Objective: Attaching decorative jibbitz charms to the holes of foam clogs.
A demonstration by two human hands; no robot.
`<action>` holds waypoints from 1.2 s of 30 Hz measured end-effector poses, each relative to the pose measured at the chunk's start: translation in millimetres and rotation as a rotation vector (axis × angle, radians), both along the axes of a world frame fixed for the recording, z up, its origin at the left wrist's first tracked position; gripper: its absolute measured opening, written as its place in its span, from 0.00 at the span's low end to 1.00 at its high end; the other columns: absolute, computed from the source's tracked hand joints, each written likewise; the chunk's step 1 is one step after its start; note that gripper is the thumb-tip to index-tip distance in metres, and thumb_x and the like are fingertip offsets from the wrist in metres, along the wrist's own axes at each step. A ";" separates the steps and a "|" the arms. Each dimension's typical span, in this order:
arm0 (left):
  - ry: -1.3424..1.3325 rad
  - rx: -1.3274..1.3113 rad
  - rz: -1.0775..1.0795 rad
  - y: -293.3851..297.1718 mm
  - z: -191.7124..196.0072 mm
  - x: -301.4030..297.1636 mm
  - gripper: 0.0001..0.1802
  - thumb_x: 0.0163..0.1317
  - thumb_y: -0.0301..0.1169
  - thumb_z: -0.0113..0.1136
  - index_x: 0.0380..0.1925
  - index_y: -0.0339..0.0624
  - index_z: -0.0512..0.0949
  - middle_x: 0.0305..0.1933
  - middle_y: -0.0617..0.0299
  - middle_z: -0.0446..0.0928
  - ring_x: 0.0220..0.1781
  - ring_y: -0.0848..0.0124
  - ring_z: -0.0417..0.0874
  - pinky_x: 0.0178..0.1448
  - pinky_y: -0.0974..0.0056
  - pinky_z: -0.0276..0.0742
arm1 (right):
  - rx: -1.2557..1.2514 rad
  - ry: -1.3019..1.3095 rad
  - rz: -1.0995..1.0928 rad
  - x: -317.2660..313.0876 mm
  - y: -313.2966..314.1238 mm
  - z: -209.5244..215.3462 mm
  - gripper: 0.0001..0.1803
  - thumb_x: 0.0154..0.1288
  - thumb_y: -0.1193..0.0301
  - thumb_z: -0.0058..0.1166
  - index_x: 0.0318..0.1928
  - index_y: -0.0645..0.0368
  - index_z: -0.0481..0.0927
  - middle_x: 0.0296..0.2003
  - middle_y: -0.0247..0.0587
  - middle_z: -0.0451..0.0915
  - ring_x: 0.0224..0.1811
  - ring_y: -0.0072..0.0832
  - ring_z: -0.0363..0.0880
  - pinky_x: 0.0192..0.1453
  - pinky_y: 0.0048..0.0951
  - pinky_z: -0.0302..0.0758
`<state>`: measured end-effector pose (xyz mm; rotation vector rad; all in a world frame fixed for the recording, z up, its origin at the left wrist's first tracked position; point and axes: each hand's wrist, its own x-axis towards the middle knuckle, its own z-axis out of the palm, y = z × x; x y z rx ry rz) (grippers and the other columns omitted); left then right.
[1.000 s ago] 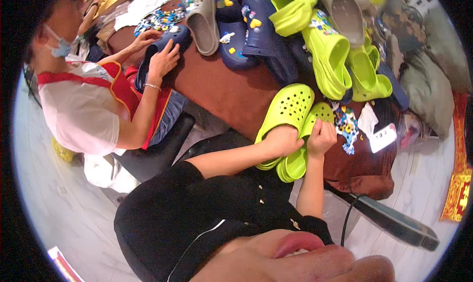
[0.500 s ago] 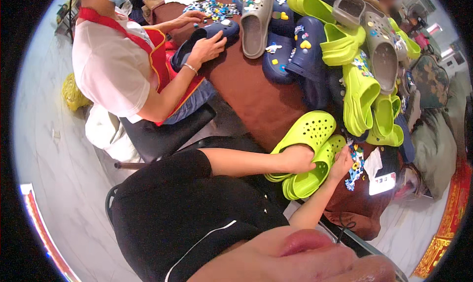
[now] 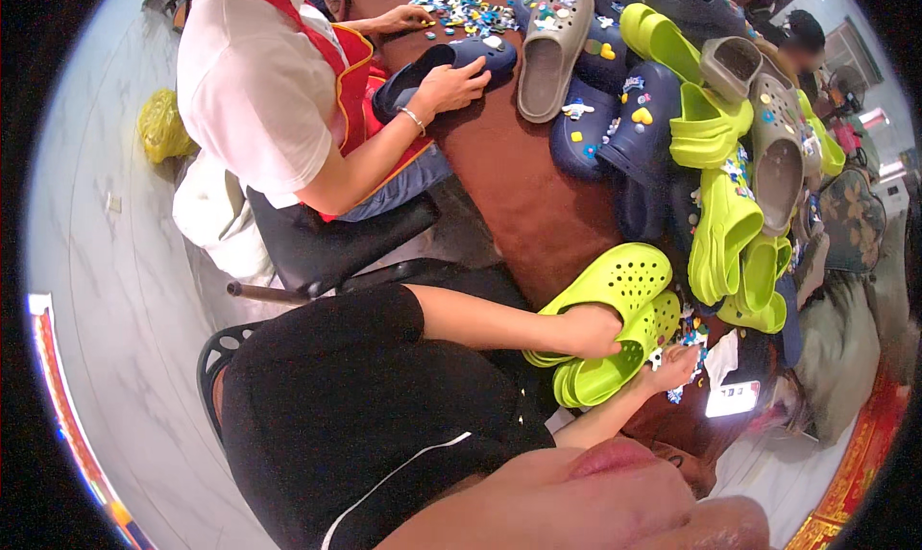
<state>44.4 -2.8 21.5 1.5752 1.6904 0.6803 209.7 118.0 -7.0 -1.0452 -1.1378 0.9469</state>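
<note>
My left hand (image 3: 593, 330) reaches into the foot opening of a lime green clog (image 3: 619, 279); its fingers are hidden inside. Against that clog lies a second lime green clog (image 3: 600, 382), its holes showing no charms. My right hand (image 3: 675, 369) is closed beside this second clog's toe, at the edge of a small heap of shoe charms (image 3: 693, 337). A small white charm (image 3: 656, 359) shows at its fingers, next to the clog. What the fingertips do is partly hidden.
Across the brown-covered table (image 3: 514, 190), a co-worker's hand (image 3: 451, 89) holds a navy clog (image 3: 413, 77) near a larger charm pile (image 3: 471, 14). Decorated clogs (image 3: 643, 127) are heaped at the far right. A white tissue (image 3: 720, 358) and a lit phone (image 3: 733, 399) lie right of my hand.
My right hand has moved off the second clog's toe, down and right to the charm heap. My left hand stays in the clog. The whole view has shifted slightly.
</note>
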 end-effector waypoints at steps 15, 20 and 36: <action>0.024 0.101 0.013 4.6 -12.3 5.1 0.24 0.57 0.44 0.57 0.25 0.27 0.81 0.26 0.39 0.80 0.28 0.46 0.83 0.37 0.48 0.80 | 0.368 -0.590 0.201 9.5 -6.1 -17.9 0.11 0.67 0.78 0.52 0.26 0.68 0.70 0.33 0.44 0.72 0.38 0.37 0.68 0.48 0.34 0.66; 0.005 0.113 0.019 3.1 -11.5 3.1 0.24 0.56 0.44 0.57 0.23 0.26 0.81 0.25 0.38 0.79 0.28 0.46 0.83 0.37 0.48 0.80 | 0.346 -0.683 0.179 11.3 -12.1 -14.9 0.16 0.69 0.73 0.52 0.24 0.68 0.69 0.27 0.42 0.72 0.32 0.29 0.68 0.40 0.30 0.68; 0.007 -0.035 -0.038 1.9 -8.1 0.4 0.23 0.57 0.43 0.56 0.26 0.27 0.82 0.28 0.38 0.80 0.33 0.46 0.84 0.41 0.48 0.80 | 0.134 -0.746 0.027 5.1 14.5 22.3 0.15 0.69 0.65 0.55 0.39 0.69 0.79 0.39 0.46 0.79 0.42 0.38 0.76 0.52 0.36 0.70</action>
